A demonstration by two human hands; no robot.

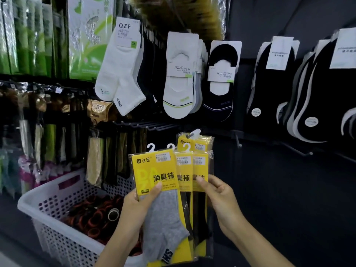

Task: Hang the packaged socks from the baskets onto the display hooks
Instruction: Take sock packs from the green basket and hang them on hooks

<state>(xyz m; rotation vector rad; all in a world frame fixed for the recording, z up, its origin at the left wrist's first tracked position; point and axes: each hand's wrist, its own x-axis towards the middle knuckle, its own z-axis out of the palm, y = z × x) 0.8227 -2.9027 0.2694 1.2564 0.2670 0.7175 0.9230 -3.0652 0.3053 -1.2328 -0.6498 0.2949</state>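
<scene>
Yellow card and clear film make up the sock packs that the person holds fanned out low in front of the display wall, above and to the right of the white basket. Three packs overlap. The front one shows a grey sock, the two behind show only dark strips, and their lower ends run off the bottom edge. The left hand grips the front pack, thumb pressed on its face, the other fingers hidden behind it. The right hand pinches the right edge of the rearmost pack, thumb in front, fingers curled behind. Each pack has a small white plastic hanger at its top.

A fourth yellow pack sits higher, behind the fan. I cannot tell whether its hanger is on a hook. Bare hooks stick out of the dark panel to the right, and a row of dark wire prongs runs just above the packs.

An arm crosses the basket's perforated wall. Inside lie dark rolled items with red rims, too blurred to name. Higher up hang white ankle socks, white low-cut socks and black low-cut socks. More black pairs to the right are partly cut off, and the green packages at upper left are blurred.
</scene>
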